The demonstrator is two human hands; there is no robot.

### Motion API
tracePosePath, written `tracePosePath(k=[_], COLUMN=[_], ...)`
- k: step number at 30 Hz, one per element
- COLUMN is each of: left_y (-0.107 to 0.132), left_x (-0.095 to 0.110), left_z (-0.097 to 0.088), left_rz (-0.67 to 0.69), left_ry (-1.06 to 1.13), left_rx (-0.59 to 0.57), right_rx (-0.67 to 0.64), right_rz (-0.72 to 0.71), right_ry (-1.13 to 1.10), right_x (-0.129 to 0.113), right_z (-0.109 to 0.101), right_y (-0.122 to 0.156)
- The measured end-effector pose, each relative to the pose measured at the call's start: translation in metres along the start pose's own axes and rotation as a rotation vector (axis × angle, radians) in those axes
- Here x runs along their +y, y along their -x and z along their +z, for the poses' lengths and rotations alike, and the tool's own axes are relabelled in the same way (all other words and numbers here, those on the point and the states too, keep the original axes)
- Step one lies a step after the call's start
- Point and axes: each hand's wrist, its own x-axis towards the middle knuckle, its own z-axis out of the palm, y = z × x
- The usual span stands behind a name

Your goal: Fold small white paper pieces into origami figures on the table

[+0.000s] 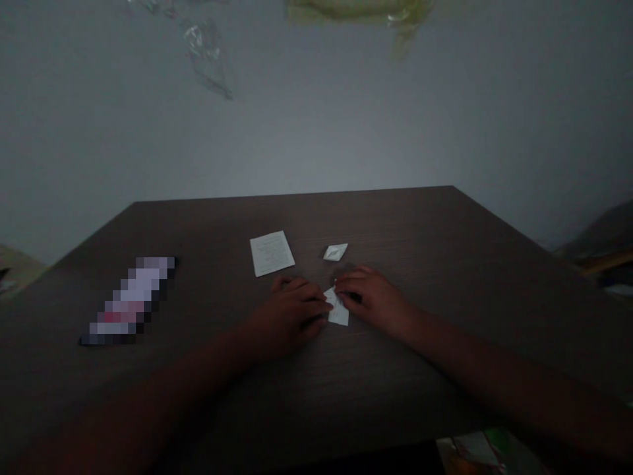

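Observation:
A small printed piece of paper lies on the table between my two hands. My left hand is closed, with its fingertips together on the paper's left edge. From the other side, my right hand pinches the paper near its upper edge, and its fingers cover part of that edge. Just beyond my right fingertips sits a small folded paper, shaped like a boat or diamond. Farther back on the left, a stack of square printed paper sheets lies flat, apart from both hands.
On the left of the dark wood table lies a phone with a pixelated screen. The table's back edge runs along a pale wall, where clear tape and yellowish tape hang. Colourful items show below the front edge.

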Motion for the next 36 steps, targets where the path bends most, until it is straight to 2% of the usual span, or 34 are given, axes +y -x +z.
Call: tracePosePath(k=[5,17,23,31,36], left_y=[-0.001,-0.001,-0.001,0.007,0.007], left_x=[0.001,0.002,0.004,0.001,0.006], left_z=[0.001,0.002,0.004,0.008,0.004], left_rz=[0.003,-0.031,-0.023,0.092,0.102], left_ry=[-0.006,0.022,-0.046,-0.07,-0.067], left_rx=[-0.006,0.004,0.005,-0.011,-0.017], right_rx=[0.025,-0.027,-0.071,0.048,0.075], right_rz=[0.055,0.07,0.067,0.102,0.079], right_ry=[-0.009,0.008,0.01,-0.032,-0.016], right_x=[0.0,-0.012,-0.022,0.003,0.005], right_z=[0.0,-0.003,-0.009,0.002,0.003], right_y=[0.002,0.011,0.012,0.01,0.012])
